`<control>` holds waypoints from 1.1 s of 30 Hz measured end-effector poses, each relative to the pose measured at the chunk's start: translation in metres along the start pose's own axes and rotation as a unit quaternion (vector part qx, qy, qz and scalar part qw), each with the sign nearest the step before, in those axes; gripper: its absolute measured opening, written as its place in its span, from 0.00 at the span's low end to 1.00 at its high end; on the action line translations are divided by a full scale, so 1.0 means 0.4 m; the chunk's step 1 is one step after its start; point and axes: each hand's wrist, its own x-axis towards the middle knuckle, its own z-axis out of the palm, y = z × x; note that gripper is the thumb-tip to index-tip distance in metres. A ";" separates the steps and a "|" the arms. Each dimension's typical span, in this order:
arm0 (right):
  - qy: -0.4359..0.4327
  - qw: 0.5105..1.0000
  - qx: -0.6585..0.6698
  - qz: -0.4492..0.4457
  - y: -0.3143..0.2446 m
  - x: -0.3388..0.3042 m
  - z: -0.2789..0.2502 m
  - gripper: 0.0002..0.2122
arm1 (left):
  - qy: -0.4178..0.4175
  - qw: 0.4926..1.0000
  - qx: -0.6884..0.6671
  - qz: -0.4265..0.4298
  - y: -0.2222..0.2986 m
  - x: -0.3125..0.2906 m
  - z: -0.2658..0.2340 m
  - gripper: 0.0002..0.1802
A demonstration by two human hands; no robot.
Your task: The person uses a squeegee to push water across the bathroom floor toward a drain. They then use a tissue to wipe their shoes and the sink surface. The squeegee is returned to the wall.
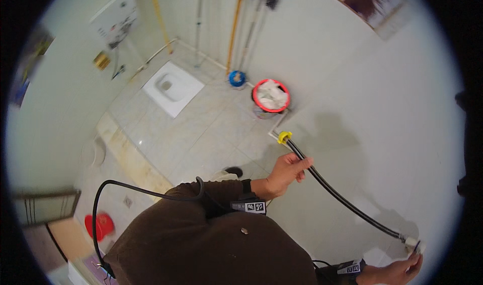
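Note:
A black flexible hose [338, 194] curves along the pale wall, with a yellow fitting [285, 137] at its far end. My left hand [288, 174] is closed around the hose a little below that fitting, thumb lying across it. At the near right, the hose meets a small white fitting [413, 244] by the wall. My right hand [400, 271] has its fingertips pinched at this white fitting; its lower part is cut by the lens edge. Dark bands with tags circle both my wrists.
A red-rimmed bin [257, 95] full of crumpled paper stands by the wall. Left of it are a blue round object [237, 78], several leaning poles and a white squat toilet [185, 91]. A red basin-like object [100, 226] lies at lower left. A black cable [94, 219] loops beside me.

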 end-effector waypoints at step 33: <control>-0.689 0.687 0.142 -0.180 -0.306 -0.384 0.082 0.07 | -0.007 0.997 -0.076 0.000 -0.032 -0.172 -0.002 0.13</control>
